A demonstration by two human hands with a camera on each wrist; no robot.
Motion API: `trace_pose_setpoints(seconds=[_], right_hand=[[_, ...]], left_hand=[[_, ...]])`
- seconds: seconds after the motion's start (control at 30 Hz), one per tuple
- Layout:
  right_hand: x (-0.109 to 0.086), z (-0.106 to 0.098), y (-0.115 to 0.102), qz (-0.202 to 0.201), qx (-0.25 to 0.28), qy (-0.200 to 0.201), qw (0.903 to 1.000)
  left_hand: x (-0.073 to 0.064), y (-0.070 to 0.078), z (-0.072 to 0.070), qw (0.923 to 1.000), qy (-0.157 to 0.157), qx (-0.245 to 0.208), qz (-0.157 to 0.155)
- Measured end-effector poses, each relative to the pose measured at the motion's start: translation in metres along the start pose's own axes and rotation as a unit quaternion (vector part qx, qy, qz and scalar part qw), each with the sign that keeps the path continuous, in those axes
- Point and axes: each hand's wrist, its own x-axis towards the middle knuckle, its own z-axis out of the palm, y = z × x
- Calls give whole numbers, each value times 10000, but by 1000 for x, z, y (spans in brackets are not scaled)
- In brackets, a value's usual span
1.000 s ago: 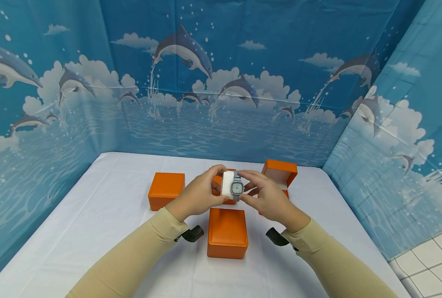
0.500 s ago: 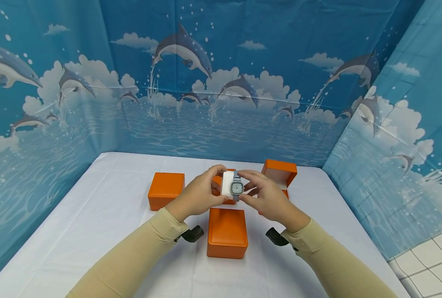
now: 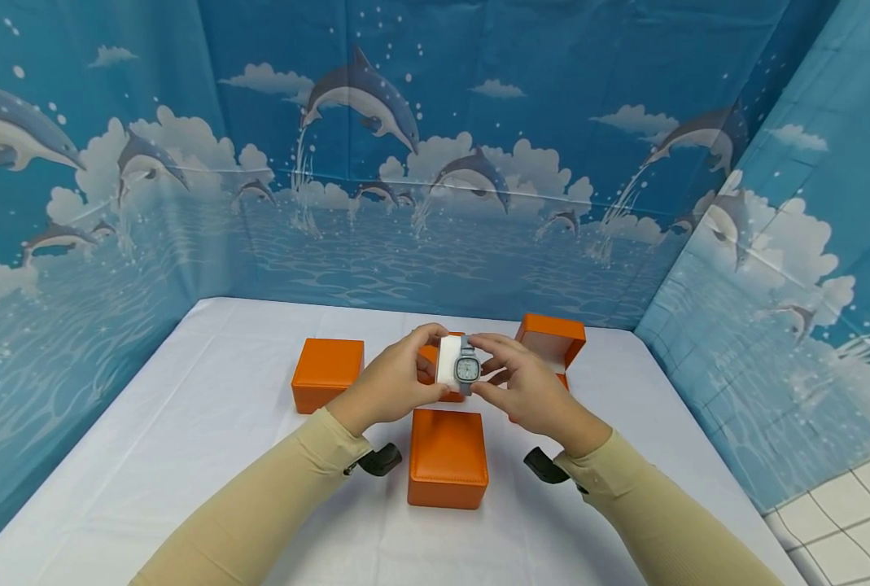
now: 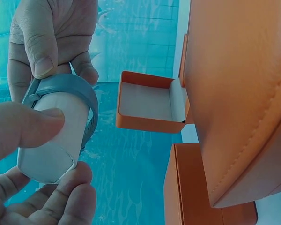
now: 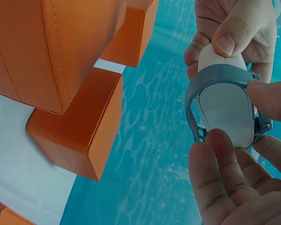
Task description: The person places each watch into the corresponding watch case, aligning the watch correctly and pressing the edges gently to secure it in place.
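A wristwatch with a grey-blue strap and a squarish pale dial loops around the right part of a white watch cushion. My left hand grips the bare left end of the cushion, its thumb pressing on top in the right wrist view. At the other end, my right hand pinches the watch, thumb and fingers at the strap's two sides. The strap and its buckle side show up close in the right wrist view. Both hands hold the pair upright above the table, dial towards the head camera.
Closed orange boxes stand at the left and in front on the white tablecloth. Another orange box is partly hidden behind the hands. An open box with a pale lining stands behind the right hand. A dolphin-print curtain surrounds the table.
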Motion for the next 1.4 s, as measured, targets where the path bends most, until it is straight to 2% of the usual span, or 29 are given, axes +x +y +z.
trace_pose_setpoints(seconds=[0.23, 0.47, 0.73, 0.93, 1.4], right_hand=[[-2, -1, 3, 37, 19, -38, 10000], [-1, -4, 3, -48, -53, -58, 10000], [0, -3, 3, -60, 51, -69, 9999], [0, 0, 4, -37, 165, -91, 9998], [0, 3, 10, -16, 367, -68, 9993]], left_hand=[[0, 1, 1, 9999, -51, -90, -25], [0, 2, 3, 10000, 37, -86, 0], [-1, 2, 0, 10000, 47, 10, 66], [-3, 1, -2, 10000, 25, 19, -8], [-1, -3, 1, 10000, -22, -72, 2]])
